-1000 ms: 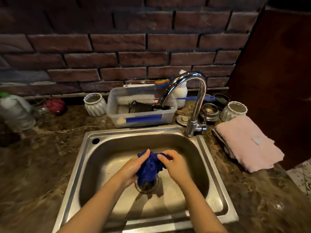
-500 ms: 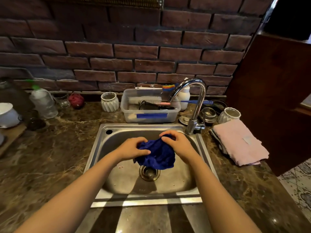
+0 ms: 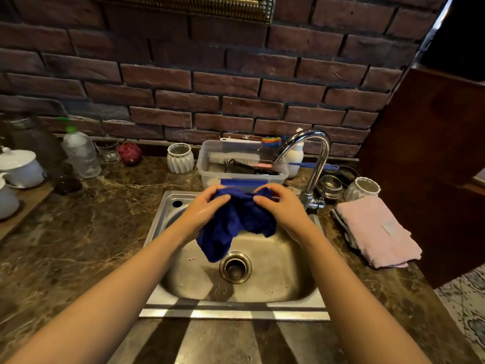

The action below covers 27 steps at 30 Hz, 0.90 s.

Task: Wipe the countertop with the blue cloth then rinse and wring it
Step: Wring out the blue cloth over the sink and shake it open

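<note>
Above the sink (image 3: 278,281), blue cloth (image 3: 236,222) higher

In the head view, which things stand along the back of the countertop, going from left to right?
white lidded pot → plastic bottle → glass → red round thing → white ribbed cup → clear tub → faucet → second ribbed cup → pink towel

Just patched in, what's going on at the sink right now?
A person is holding the blue cloth up over the steel sink with both bare hands. The left hand and the right hand each pinch its top edge, and the cloth hangs bunched between them above the drain. No stream of water shows from the faucet. A folded pink towel lies on the counter to the right of the sink.
</note>
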### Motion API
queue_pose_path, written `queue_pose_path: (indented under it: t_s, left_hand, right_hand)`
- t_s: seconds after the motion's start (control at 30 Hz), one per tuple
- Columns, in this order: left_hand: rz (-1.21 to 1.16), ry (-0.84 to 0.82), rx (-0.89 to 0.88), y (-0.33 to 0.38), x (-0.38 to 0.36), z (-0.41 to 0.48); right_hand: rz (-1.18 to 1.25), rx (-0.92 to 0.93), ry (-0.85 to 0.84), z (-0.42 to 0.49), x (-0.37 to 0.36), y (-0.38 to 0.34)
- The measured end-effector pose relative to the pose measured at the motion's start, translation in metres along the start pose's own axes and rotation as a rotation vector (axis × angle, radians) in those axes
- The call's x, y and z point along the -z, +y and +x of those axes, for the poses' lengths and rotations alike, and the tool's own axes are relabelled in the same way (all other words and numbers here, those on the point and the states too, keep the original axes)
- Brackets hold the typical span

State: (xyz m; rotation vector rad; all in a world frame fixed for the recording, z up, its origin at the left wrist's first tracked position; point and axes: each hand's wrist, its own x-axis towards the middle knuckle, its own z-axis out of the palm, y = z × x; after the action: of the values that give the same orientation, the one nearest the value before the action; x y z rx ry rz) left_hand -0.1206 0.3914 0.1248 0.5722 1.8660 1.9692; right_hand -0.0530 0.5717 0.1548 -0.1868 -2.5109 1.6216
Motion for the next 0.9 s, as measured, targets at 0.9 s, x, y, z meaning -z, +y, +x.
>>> queue_pose_path:
  t_s: [0.9]
  left_hand:
    - [0.024,0.526,0.299,-0.046,-0.038,0.009]
  right_hand:
    - [0.039,-0.211,0.388,-0.006,-0.104,0.046]
